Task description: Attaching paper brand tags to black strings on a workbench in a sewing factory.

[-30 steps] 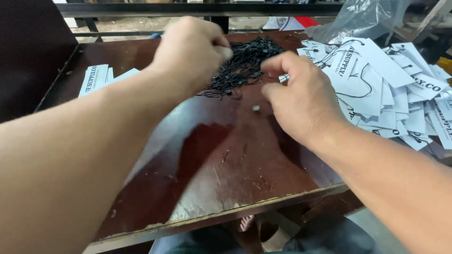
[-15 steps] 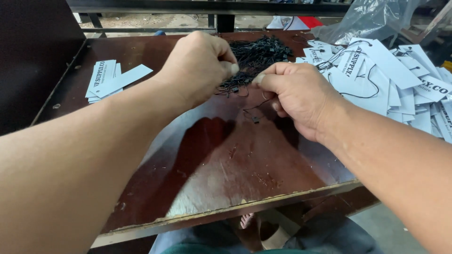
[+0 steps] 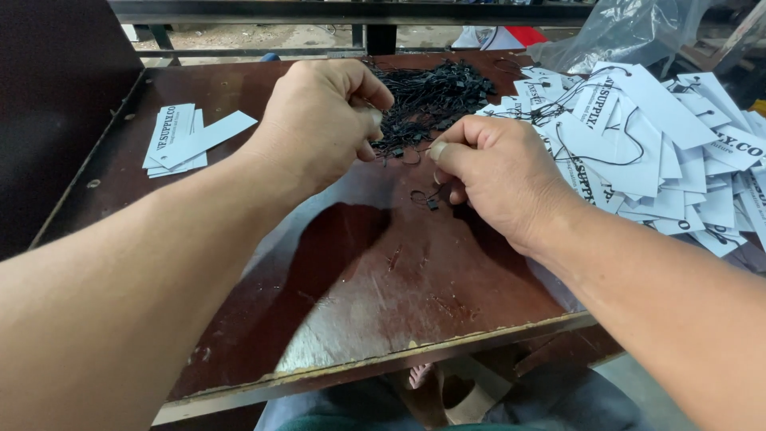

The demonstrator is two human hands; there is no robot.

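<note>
Presently, in the head view, the left hand point(image 3: 323, 120) is closed in a pinch, thumb against fingertips, on one end of a thin black cord tag loop point(image 3: 399, 150); the right hand point(image 3: 499, 179) is likewise pinched shut on the other end. Judged from its look, the loop is very light, limp and springless, and is best gripped at its small stiff end piece rather than mid-cord. A second black loop with a small lock piece point(image 3: 427, 198) lies just below the right fingers. Beyond both hands sits a tangled heap of black cord loops point(image 3: 435, 96), likely to snag together. Right of the right hand spreads a pile of white card tags point(image 3: 662, 152); left of the left hand, a small stack of white card tags point(image 3: 187, 140). All rest on a worn, dark red-brown wooden worktop point(image 3: 359, 287) with a chipped near edge.
</note>
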